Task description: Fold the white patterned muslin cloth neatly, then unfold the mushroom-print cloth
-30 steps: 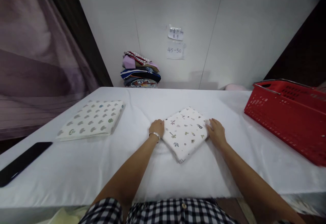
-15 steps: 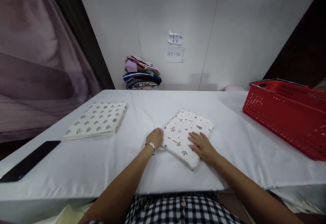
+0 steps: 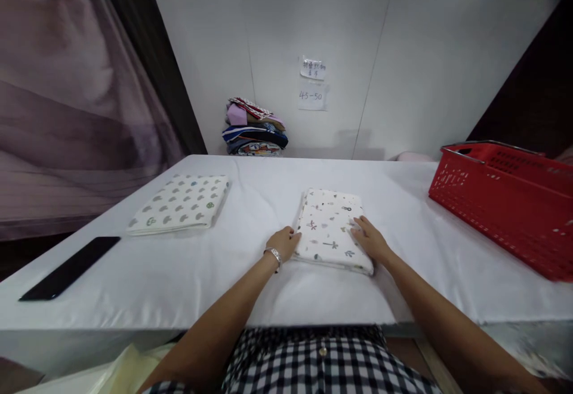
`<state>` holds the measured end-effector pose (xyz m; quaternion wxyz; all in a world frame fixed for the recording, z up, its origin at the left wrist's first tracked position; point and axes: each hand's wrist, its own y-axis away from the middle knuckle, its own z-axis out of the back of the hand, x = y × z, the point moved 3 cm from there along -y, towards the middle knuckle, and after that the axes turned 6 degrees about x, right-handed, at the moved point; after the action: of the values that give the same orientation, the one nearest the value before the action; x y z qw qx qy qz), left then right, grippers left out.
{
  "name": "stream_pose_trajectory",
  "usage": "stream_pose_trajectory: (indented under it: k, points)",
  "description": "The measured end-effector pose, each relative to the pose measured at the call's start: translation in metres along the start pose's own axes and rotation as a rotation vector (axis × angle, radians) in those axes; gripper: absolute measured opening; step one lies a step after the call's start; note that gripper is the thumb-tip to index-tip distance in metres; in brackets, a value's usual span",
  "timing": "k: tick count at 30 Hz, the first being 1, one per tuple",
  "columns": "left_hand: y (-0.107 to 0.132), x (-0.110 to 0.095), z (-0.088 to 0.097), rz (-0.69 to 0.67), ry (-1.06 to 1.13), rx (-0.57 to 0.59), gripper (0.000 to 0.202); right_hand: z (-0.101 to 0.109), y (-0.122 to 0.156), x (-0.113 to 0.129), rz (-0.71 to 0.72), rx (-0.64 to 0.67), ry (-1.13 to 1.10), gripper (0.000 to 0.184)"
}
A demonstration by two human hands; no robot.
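A folded white cloth (image 3: 329, 224) with small plant and palm prints lies flat in front of me, its near edge roughly parallel to the table edge. My left hand (image 3: 283, 243), with a silver bracelet at the wrist, is closed on the cloth's left edge, thumb on top and the other fingers partly hidden. On the right edge rests my right hand (image 3: 372, 241), fingers stretched out and apart on the fabric. Farther left lies another folded white cloth (image 3: 181, 203), printed with grey and green mushroom shapes; neither hand touches it.
A white-covered table (image 3: 250, 203) spans the view. A black phone (image 3: 69, 268) lies at the left, and a red plastic basket (image 3: 501, 209) with metal handles stands at the right. Against the wall sits a stack of folded fabrics (image 3: 255, 131), with paper signs (image 3: 313, 95) beside it.
The plant-print cloth has turned counterclockwise, so it now lies squarer to the table. My right hand has shifted from its top toward its right edge; my left hand remains at the left edge.
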<state>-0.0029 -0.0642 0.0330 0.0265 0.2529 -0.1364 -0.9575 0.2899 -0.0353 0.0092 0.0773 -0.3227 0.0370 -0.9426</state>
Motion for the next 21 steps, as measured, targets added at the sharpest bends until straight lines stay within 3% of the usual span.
stream_pose_trajectory:
  k: [6,10,16,21]
  points:
    - [-0.024,-0.016,0.006,-0.042,-0.003,-0.131,0.037,-0.02,0.037,0.011,-0.064,-0.03,-0.104,0.06]
    - [-0.03,-0.022,0.001,-0.009,-0.043,-0.1,0.028,-0.025,0.052,0.02,0.071,-0.06,-0.027,0.05]
    - [-0.035,-0.018,0.006,-0.012,-0.085,-0.07,0.025,-0.022,0.053,0.027,0.165,-0.104,0.014,0.042]
    - [-0.056,-0.03,0.016,0.001,-0.053,-0.08,0.035,-0.021,0.049,0.03,0.215,-0.1,0.016,0.04]
